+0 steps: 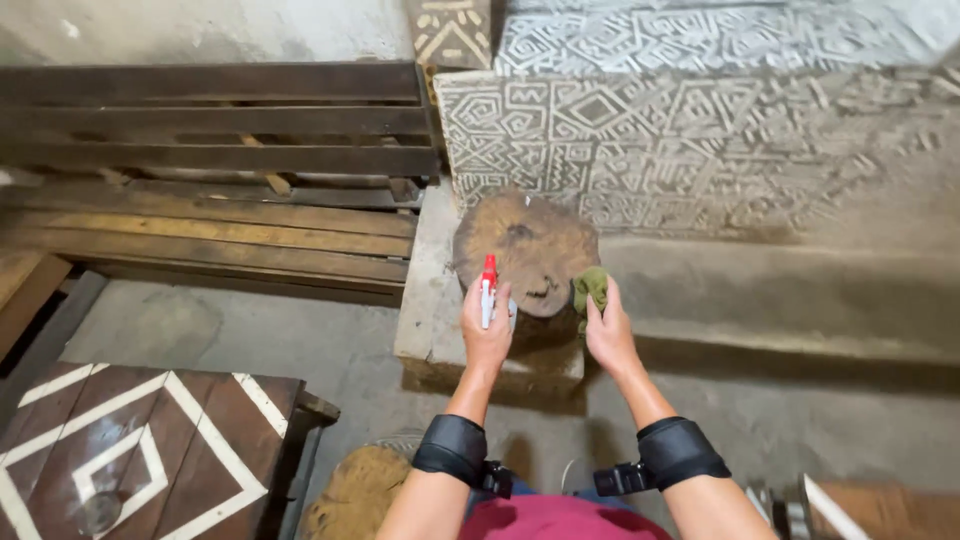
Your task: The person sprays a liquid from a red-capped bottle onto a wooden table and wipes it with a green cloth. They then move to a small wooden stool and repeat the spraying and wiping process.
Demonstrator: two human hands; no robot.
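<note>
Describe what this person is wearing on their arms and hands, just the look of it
Both hands, the left hand and the right hand, are bare, with no gloves or rings visible. The forearms are bare too, with no sleeves. Each forearm carries a wide black padded band near the elbow, fastened with a black strap and buckle on the inner side.

This looks like a rustic workshop or craft yard. The floor (300, 340) is bare concrete, a rough wooden pallet bench (210, 190) fills the upper left, a carved patterned wall (690, 140) is at the upper right, and a painted wooden table (130, 440) is at the lower left.
</note>
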